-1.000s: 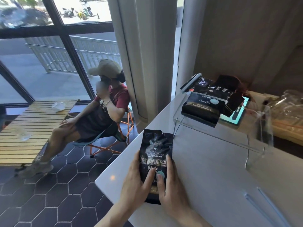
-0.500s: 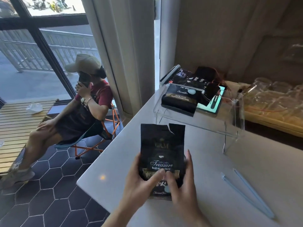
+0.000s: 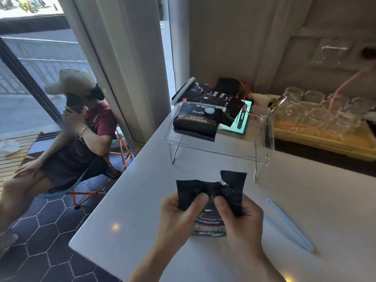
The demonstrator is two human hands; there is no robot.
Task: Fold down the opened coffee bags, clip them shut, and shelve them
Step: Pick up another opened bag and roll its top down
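Hands [image 3: 179, 218] [image 3: 242, 216], two, on one coffee bag [image 3: 210, 202]

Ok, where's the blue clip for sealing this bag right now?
The blue clip lies flat on the white counter at lower right of the head view, just right of the right hand gripping the coffee bag.

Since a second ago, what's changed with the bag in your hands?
Both hands moved from the lower part of the coffee bag up to its torn top: left hand and right hand now pinch it, crumpling it down. The blue clip on the counter and the clipped bags on the clear shelf stayed put.
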